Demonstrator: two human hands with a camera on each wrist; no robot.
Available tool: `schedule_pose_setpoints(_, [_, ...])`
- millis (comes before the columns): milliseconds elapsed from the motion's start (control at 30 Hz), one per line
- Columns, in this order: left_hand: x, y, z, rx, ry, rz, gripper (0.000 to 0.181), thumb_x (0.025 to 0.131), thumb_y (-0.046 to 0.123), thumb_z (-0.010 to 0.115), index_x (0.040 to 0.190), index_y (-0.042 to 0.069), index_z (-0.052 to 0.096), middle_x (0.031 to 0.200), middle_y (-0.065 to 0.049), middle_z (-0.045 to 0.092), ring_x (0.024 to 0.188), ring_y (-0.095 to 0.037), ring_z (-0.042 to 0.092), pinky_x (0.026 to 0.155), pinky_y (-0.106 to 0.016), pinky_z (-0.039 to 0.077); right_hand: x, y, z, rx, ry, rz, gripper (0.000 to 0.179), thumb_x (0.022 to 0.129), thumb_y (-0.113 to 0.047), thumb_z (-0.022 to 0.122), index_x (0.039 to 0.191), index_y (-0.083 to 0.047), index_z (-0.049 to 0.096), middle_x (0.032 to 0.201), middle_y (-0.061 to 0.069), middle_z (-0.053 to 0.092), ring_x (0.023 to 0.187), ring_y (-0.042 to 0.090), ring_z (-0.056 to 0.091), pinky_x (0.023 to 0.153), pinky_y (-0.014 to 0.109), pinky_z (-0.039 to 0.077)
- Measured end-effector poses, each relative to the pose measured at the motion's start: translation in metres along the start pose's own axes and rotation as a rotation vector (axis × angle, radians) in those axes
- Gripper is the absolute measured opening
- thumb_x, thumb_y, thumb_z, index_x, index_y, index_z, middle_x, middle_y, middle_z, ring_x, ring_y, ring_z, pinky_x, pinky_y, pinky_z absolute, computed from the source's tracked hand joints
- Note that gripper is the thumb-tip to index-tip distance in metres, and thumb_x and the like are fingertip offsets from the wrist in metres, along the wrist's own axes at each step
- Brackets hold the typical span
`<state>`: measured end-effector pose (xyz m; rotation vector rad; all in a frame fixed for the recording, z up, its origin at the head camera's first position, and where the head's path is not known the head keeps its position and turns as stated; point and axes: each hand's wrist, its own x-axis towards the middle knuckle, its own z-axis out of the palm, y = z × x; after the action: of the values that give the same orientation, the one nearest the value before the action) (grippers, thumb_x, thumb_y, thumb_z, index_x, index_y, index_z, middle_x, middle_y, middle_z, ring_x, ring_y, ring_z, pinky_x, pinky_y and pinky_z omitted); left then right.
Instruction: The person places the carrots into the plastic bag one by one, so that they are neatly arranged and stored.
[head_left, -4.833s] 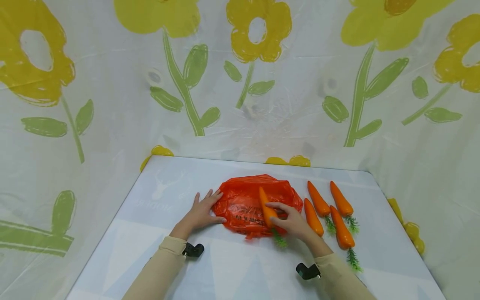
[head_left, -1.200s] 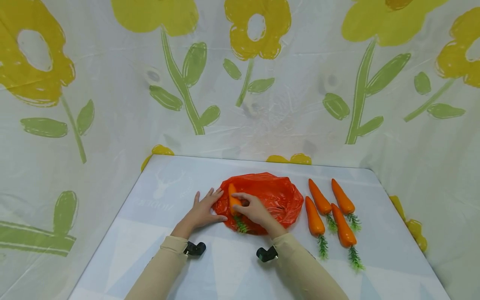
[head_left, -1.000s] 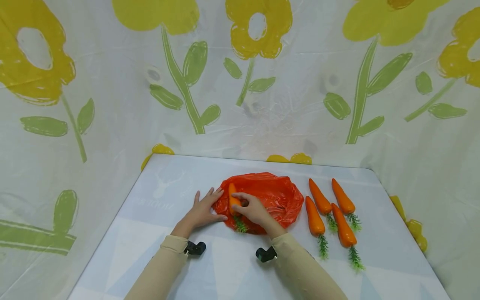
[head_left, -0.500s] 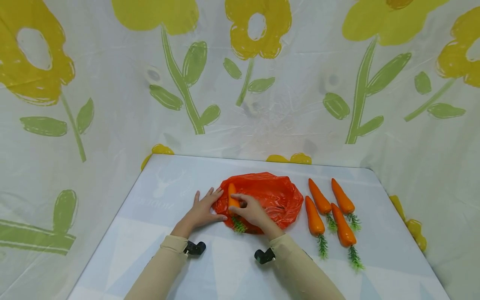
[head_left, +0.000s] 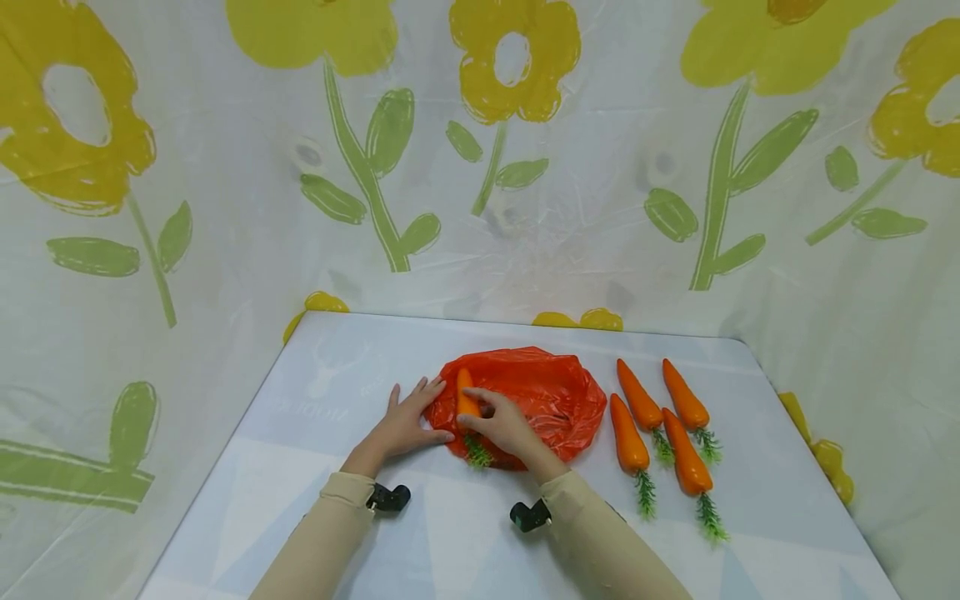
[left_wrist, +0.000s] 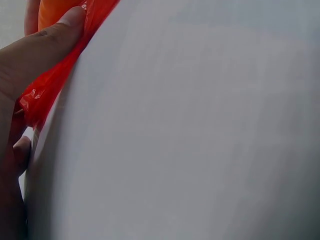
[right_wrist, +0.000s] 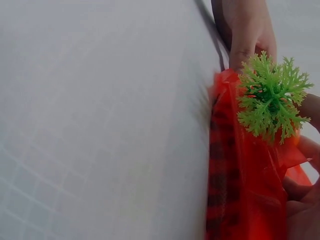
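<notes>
In the head view, a crumpled red plastic bag (head_left: 547, 392) lies on the table. A carrot with a green leafy top (head_left: 467, 404) lies at the bag's left part, tip pointing away from me. My right hand (head_left: 506, 421) pinches it between thumb and fingers. At the bag's left edge my left hand (head_left: 401, 422) rests with fingers spread, its thumb near the bag's front edge. In the left wrist view, the left thumb (left_wrist: 45, 47) overlaps the red plastic. The right wrist view shows the carrot's leafy top (right_wrist: 272, 100) in front of the bag (right_wrist: 260, 190).
Several more carrots (head_left: 630, 442) with green tops lie on the table (head_left: 337, 533) to the right of the bag. A curtain (head_left: 600, 208) printed with yellow flowers hangs behind and around the table.
Over the earlier frames my right hand has carried the carrot left across the bag. In the last second it has barely moved. The left hand has stayed in place.
</notes>
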<state>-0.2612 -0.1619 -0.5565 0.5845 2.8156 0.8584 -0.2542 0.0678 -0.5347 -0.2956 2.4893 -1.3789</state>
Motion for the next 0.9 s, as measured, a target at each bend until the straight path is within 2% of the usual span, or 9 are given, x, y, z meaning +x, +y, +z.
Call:
schedule_pose_setpoints(267, [-0.0004, -0.0005, -0.0011, -0.03, -0.006, -0.002, 0.097, 0.084, 0.052, 0.079, 0.161, 0.015, 0.033, 0.167, -0.002, 0.028, 0.156, -0.031, 0.015, 0.119, -0.062, -0.013, -0.0016, -0.0004, -0.0004, 0.019, 0.007, 0.019, 0.06, 0.091, -0.046, 0.075, 0.146, -0.03, 0.057, 0.129, 0.006, 0.062, 0.107, 0.026, 0.057, 0.091, 0.044, 0.057])
schedule_pose_setpoints(900, [0.0, -0.0004, -0.0011, -0.038, -0.006, -0.009, 0.097, 0.083, 0.053, 0.079, 0.161, 0.017, 0.034, 0.167, -0.001, 0.029, 0.156, -0.031, 0.014, 0.119, -0.062, -0.014, -0.0049, 0.0054, -0.0085, 0.03, 0.005, -0.03, 0.06, 0.092, -0.049, 0.072, 0.147, -0.029, 0.056, 0.128, 0.003, 0.064, 0.105, 0.024, 0.059, 0.088, 0.04, 0.057])
